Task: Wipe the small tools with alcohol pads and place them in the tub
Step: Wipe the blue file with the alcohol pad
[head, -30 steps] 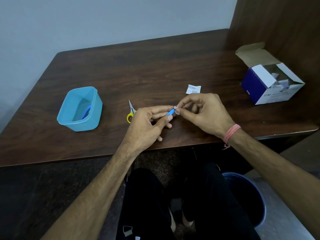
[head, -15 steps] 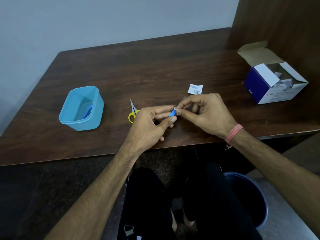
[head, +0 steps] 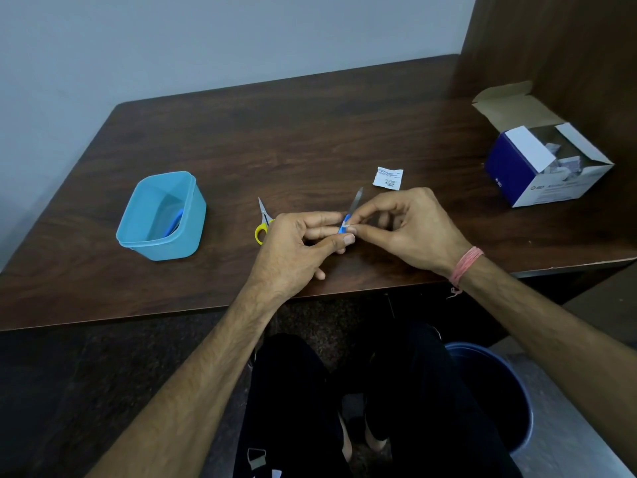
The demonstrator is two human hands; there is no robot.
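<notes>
While its blue handle sits pinched in the left hand (head: 293, 250), the small tool (head: 351, 212) points far-right over the worktop (head: 310, 132) — right hand (head: 406, 229) fingertips pinching a pad against it.

left hand (head: 293, 250) and right hand (head: 410, 229) pinch a blue-handled tool (head: 349, 217) above the counter (head: 310, 139); yellow scissors (head: 262, 222) lie beside, blue tub (head: 193, 208) further left.
</notes>
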